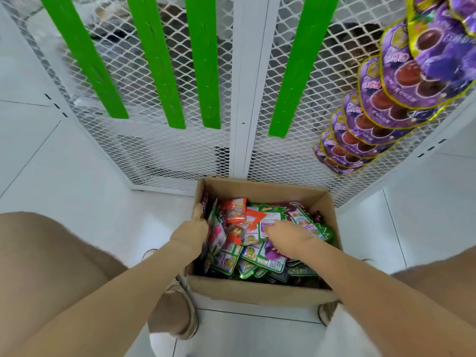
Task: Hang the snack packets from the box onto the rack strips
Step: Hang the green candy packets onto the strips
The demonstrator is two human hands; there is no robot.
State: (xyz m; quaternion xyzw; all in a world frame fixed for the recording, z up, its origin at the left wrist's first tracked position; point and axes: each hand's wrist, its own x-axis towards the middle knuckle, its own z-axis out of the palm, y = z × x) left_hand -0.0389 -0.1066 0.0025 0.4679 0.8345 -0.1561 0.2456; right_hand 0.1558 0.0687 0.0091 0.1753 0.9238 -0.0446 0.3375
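Observation:
A cardboard box [260,292] sits on the floor in front of me, filled with several snack packets [252,253] in green, red and purple. My left hand [192,231] is at the box's left wall and grips a bunch of upright packets [216,234] there. Stretched-out fingers of my right hand [288,237] rest on the packets lying in the middle of the box. Above, bare green rack strips [157,60] hang on the white mesh rack [144,150]. At the far right, one strip carries several purple packets [381,109].
White tiled floor surrounds the box. My knees and shoes frame it on the left and right near the bottom edge. A white post [244,99] divides the mesh rack in the middle. White wall panels flank the rack on both sides.

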